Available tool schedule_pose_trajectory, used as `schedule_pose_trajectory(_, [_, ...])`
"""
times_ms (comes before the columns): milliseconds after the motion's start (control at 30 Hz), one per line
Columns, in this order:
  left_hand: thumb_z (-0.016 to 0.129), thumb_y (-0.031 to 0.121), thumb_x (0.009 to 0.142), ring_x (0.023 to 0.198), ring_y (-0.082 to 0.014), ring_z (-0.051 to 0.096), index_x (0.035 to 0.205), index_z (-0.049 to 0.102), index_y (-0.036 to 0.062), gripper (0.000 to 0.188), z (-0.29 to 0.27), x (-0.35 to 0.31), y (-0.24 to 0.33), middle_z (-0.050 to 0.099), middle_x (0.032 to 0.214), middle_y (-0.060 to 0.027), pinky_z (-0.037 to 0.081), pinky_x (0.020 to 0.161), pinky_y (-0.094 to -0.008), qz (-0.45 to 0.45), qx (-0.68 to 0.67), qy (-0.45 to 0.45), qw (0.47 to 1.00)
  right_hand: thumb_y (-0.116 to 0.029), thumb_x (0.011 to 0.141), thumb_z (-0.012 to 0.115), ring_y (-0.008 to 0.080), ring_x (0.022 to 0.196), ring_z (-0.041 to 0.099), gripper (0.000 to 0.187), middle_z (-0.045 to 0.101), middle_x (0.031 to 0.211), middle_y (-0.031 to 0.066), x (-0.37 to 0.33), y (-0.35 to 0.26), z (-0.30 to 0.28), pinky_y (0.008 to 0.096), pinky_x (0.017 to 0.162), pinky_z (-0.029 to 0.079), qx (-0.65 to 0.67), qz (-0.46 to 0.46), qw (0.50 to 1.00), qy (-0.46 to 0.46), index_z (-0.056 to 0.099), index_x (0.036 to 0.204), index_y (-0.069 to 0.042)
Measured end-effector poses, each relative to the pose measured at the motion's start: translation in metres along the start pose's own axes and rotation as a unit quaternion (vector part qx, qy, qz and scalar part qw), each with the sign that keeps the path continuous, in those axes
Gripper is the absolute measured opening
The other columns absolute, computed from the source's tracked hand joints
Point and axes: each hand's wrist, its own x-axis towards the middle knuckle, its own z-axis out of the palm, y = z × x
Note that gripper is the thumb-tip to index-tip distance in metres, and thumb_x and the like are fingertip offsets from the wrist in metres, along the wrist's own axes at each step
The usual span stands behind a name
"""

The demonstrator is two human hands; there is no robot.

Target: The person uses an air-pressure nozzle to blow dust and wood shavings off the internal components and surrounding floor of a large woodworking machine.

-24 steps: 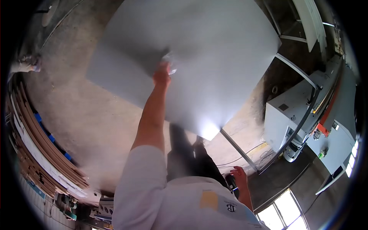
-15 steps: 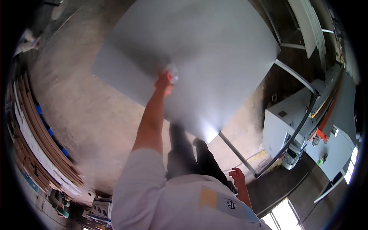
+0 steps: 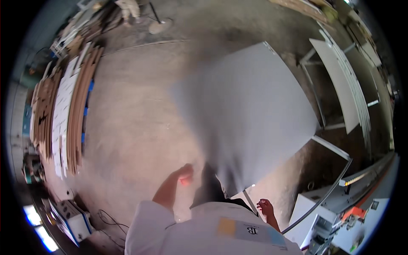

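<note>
A large flat grey panel (image 3: 259,110) lies in front of me, its left side smeared by motion. My left hand (image 3: 185,173) hangs at the left of the panel's near end, apart from it. Its fingers are blurred, so I cannot make out whether anything is in them. Low at my right side, my right hand (image 3: 265,207) has loosely bent fingers with gaps between them and nothing visible in it. It is nearest to a metal bar (image 3: 250,201) that runs out from under the panel's near corner.
Stacked brown and white boards (image 3: 70,110) lie on the left. A white machine (image 3: 70,221) with round dials stands lower left, with cables (image 3: 111,223) on the floor. At right are a metal frame arm (image 3: 331,146), an orange-fitted machine (image 3: 355,212) and leaning sheets (image 3: 335,78). A person (image 3: 128,9) stands far off.
My left hand has come off the panel, back toward my body; the clear and red thing seen in it is no longer discernible. The view has shifted, showing more floor at left.
</note>
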Motion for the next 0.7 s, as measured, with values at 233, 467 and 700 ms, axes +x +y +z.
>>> schedule_pose_trajectory(233, [0.077, 0.020, 0.083, 0.108, -0.0330, 0.059, 0.142, 0.034, 0.0261, 0.074, 0.132, -0.135, -0.179, 0.053, 0.124, -0.0086, 0.059, 0.059, -0.0630, 0.066, -0.311, 0.139, 0.938, -0.010, 0.093, 0.065, 0.0198, 0.084, 0.069, 0.020, 0.067, 0.099, 0.0103, 0.062, 0.026, -0.053, 0.0340, 0.070, 0.059, -0.131, -0.109, 0.980, -0.104, 0.060, 0.110, 0.000])
schedule_pose_trajectory(467, [0.081, 0.017, 0.080, 0.097, -0.0311, 0.063, 0.142, 0.029, 0.0206, 0.081, 0.338, -0.202, -0.404, 0.056, 0.119, -0.0096, 0.059, 0.060, -0.0579, 0.155, -0.573, 0.217, 0.775, -0.012, 0.090, 0.066, 0.0185, 0.078, 0.067, 0.016, 0.068, 0.085, 0.0081, 0.041, 0.044, -0.027, 0.0317, 0.066, 0.055, -0.265, -0.064, 0.918, -0.289, 0.064, 0.103, -0.002])
schedule_pose_trajectory(700, [0.079, 0.019, 0.083, 0.092, -0.0220, 0.064, 0.128, 0.038, 0.0165, 0.061, 0.494, -0.229, -0.557, 0.057, 0.106, -0.0067, 0.060, 0.064, -0.0418, 0.258, -0.737, 0.303, 0.547, -0.017, 0.090, 0.061, 0.0187, 0.069, 0.064, 0.023, 0.066, 0.085, 0.0096, -0.032, 0.052, 0.049, 0.0327, 0.057, 0.051, -0.496, -0.181, 0.776, -0.344, 0.060, 0.109, -0.004])
